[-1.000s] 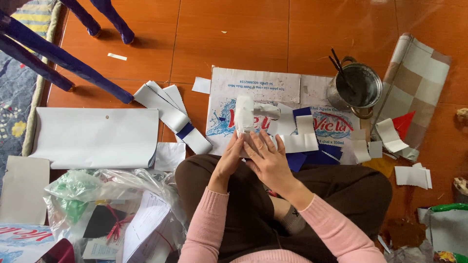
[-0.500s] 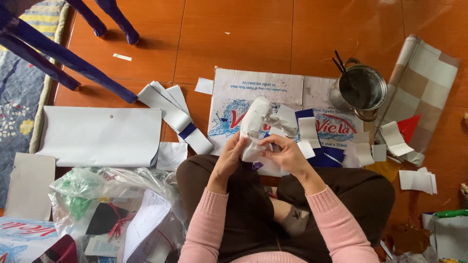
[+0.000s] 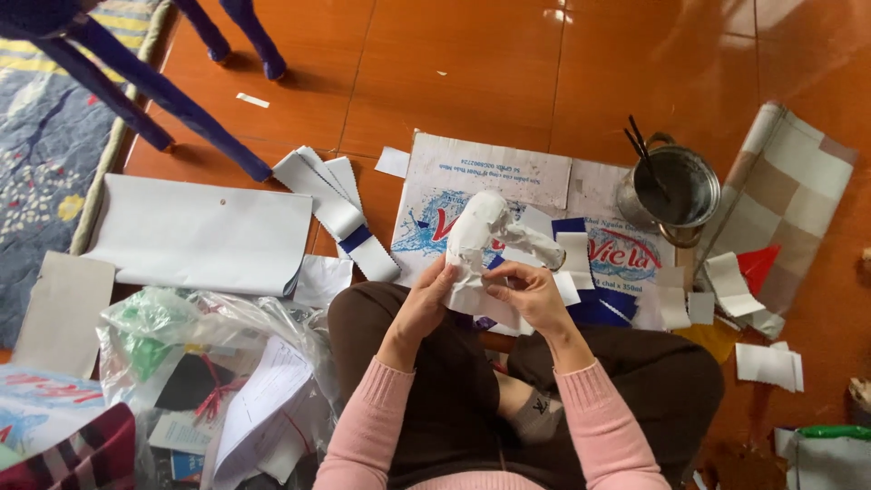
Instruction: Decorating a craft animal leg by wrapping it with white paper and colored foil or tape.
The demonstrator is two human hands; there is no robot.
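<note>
Both your hands are clamped on the lumpy white paper-covered figure (image 3: 481,249): left hand (image 3: 426,295) around its base, right hand (image 3: 526,292) pinching a strip. If that paper is damp with paste, as I judge, a hard pull could tear it. The metal pot with brushes (image 3: 670,189) near the flattened printed cardboard sheet (image 3: 490,172)'s far right corner could tip if elbowed.

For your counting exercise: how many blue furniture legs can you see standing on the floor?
4: two short blue legs at the top edge, two long slanted ones upper left. Others may lie outside the frame.

The white paper figure (image 3: 481,240) looks matt and crumpled, its surface rough with pasted scraps, and it sits over a flattened cardboard box (image 3: 508,195) of dull printed card. At far right a metal pot (image 3: 671,191) shines dully, while the orange floor tiles (image 3: 472,63) are smooth and glossy. Near left, clear plastic bags (image 3: 218,336) look thin and wrinkled.
</note>
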